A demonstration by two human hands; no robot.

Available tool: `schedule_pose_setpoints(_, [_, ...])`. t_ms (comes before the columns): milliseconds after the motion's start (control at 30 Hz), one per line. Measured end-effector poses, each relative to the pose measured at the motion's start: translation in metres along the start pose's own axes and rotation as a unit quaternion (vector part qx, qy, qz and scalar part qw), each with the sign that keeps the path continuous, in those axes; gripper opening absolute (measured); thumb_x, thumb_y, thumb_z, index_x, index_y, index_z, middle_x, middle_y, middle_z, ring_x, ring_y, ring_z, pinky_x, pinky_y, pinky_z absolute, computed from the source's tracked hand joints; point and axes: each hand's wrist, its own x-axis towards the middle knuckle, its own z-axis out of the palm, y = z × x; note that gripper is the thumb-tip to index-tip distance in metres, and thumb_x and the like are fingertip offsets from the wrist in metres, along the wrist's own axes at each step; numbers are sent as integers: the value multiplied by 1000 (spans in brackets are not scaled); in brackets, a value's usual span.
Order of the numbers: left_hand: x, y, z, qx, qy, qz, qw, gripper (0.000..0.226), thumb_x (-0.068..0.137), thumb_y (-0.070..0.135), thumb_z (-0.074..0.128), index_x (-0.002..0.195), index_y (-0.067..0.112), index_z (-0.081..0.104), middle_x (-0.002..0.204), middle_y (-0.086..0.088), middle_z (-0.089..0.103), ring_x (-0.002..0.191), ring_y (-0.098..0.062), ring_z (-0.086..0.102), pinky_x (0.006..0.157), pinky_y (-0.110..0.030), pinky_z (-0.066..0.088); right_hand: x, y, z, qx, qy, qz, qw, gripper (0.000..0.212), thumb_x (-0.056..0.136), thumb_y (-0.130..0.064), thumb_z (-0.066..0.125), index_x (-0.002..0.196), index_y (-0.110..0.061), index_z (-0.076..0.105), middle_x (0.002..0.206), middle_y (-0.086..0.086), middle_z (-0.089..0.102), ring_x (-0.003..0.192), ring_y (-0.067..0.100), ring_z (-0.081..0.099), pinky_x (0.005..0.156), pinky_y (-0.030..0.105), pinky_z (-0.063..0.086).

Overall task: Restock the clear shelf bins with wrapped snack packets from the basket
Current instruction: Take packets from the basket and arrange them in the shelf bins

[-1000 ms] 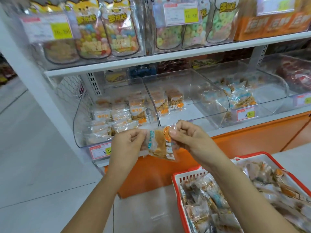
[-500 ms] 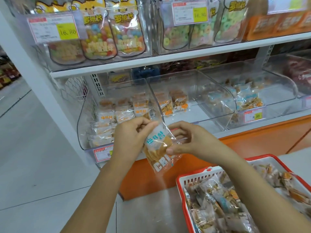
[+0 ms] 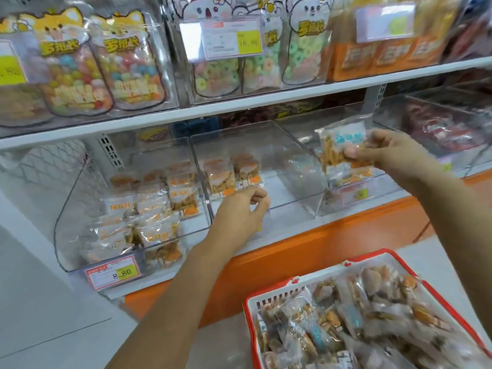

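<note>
We saw bright, even light with only faint, soft shadows. Glare whitened the clear bins (image 3: 292, 161) and the upper price tag (image 3: 231, 38). Motion smeared the right hand (image 3: 386, 153) and its snack packet (image 3: 338, 145), and the shelf edge (image 3: 266, 102) bowed toward the corners.

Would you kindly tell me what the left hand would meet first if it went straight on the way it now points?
Most likely the orange-labelled packets standing in the middle bin. The left hand points into the bin's open front, just short of them, though depth is hard to judge.
</note>
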Motion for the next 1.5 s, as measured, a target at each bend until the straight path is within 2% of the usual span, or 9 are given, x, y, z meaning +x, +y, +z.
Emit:
schedule_pose_setpoints(200, [20, 7, 32, 69, -50, 0, 996, 30, 97, 25, 49, 123, 15, 62, 119, 1, 65, 107, -12, 58, 94, -23, 43, 84, 54, -70, -163, 93, 130, 974, 22, 80, -6, 74, 98, 0, 62, 94, 16, 66, 81, 24, 64, 81, 35, 52])
schedule_pose_setpoints(333, [26, 15, 44, 79, -72, -4, 994, 29, 98, 25, 48, 121, 19, 63, 115, 3, 66, 103, -11, 59, 92, -27, 48, 120, 85, -67, -386, 31, 214, 897, 29, 88, -25, 68, 87, 2, 58, 79, 12, 56, 74, 26, 52, 68, 32, 43])
schedule_pose_setpoints(533, [24, 11, 60, 144, -58, 25, 988, 31, 98, 26, 46, 127, 25, 58, 122, 7, 64, 108, -9, 59, 91, -23, 45, 137, 93, -54, -412, -73, 264, 869, 12, 85, -8, 68, 85, 3, 63, 90, 18, 65, 76, 25, 62, 76, 31, 54])
schedule_pose_setpoints(833, [7, 11, 57, 105, 12, 99, 989, 31, 98, 18, 46, 128, 17, 56, 129, 4, 56, 121, -5, 43, 98, -2, 19, 112, 83, -46, -441, 48, 115, 889, 40, 92, -31, 62, 122, -4, 61, 122, 14, 62, 112, 28, 57, 98, 34, 43])
schedule_pose_setpoints(967, [-20, 11, 65, 36, 17, 152, 988, 22, 96, 21, 46, 103, 15, 66, 101, 10, 59, 96, 3, 48, 87, -2, 32, 60, 73, -50, -368, 146, -26, 918, 26, 91, -27, 63, 86, -2, 62, 80, 9, 62, 74, 20, 54, 68, 28, 43])
schedule_pose_setpoints(1100, [-59, -2, 88, 44, -163, 56, 984, 32, 99, 30, 45, 77, 16, 63, 75, 5, 60, 67, -8, 53, 64, -32, 46, -16, 80, -31, -415, -41, -31, 909, 29, 90, -28, 64, 71, -10, 54, 62, -2, 49, 58, 11, 44, 51, 20, 31])
schedule_pose_setpoints(1267, [-110, -34, 124, 133, -340, -38, 930, 30, 100, 25, 43, 86, 6, 60, 81, -11, 63, 67, -19, 54, 66, -36, 46, -83, 145, 1, -486, -276, 70, 826, 3, 88, -23, 65, 87, -20, 65, 87, -7, 63, 82, 13, 56, 67, 23, 42])
schedule_pose_setpoints(1400, [-128, -61, 125, 177, -407, -85, 892, 17, 97, 15, 40, 87, 11, 54, 74, -2, 55, 64, -15, 50, 54, -28, 36, -111, 185, 29, -509, -324, 107, 790, 44, 89, -3, 54, 131, -18, 55, 127, 5, 60, 106, 20, 59, 91, 32, 50])
schedule_pose_setpoints(1500, [-129, -69, 119, 183, -436, -114, 874, 15, 96, 12, 42, 83, 16, 47, 72, 2, 47, 61, -11, 43, 53, -25, 32, -121, 208, 46, -469, -382, 178, 776, 77, 82, 6, 60, 146, -27, 33, 139, 11, 46, 96, 21, 61, 77, 35, 57])
